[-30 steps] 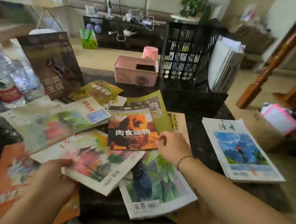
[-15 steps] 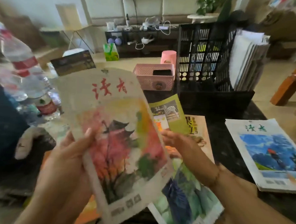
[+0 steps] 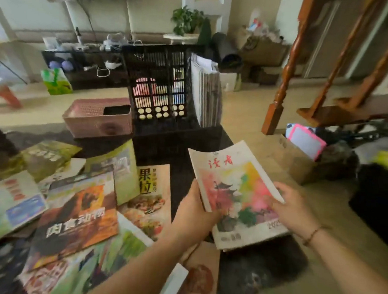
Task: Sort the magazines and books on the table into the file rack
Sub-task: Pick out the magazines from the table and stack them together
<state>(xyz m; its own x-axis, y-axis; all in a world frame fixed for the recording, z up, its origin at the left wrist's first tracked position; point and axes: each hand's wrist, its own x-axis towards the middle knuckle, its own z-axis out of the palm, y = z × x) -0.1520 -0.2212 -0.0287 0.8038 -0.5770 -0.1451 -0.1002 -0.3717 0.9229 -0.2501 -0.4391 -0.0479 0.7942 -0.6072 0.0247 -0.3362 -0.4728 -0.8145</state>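
Head view looks down on the dark bench [image 3: 182, 175], the largest thing in sight, strewn on its nine-o'clock half with overlapping magazines and books [image 3: 77, 217]; their titles are smeared by blur and several run off the lower and left edges. At twelve o'clock on the bench stands the black file rack [image 3: 162, 89], with a batch of pale magazines [image 3: 206, 95] upright in its rightmost slot; the other slots look open, though the mesh hides how full they are. A pink basket [image 3: 95, 119] sits just beside the rack at its nine o'clock. Nearer the wearer, a red-titled magazine [image 3: 237, 196] is held face up over the bench edge, its long axis running from six toward eleven o'clock, its top end aimed roughly at the rack. The left hand [image 3: 194, 212] is closed on its left edge, thumb on the cover and fingers hidden beneath; the right hand [image 3: 293, 210] pinches the right edge, fingertips curled over the margin. The rack lies at about eleven o'clock from both hands, well apart, with the left hand the nearer. The magazine would likely need tipping upright before it slides in.
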